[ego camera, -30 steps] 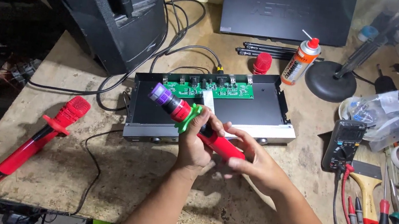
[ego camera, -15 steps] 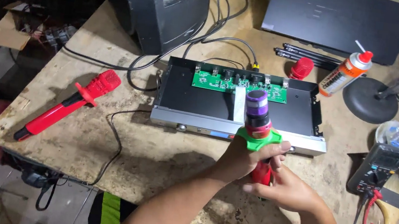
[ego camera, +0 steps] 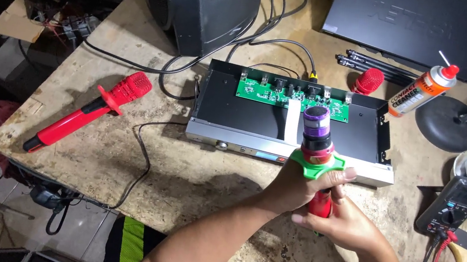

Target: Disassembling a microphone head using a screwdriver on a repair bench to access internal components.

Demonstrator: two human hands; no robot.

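Two bare arms come up from 6 o'clock. No sleeves cover them, so they are bare up to the elbows. The left hand (ego camera: 298,184) and the right hand (ego camera: 347,224) wear no gloves, rings or watch. The fingernails are short and plain.

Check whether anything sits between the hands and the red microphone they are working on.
Nothing visible does. The left hand is wrapped around the microphone just under its green ring, and the right hand grips the red handle lower down. Both touch it directly.
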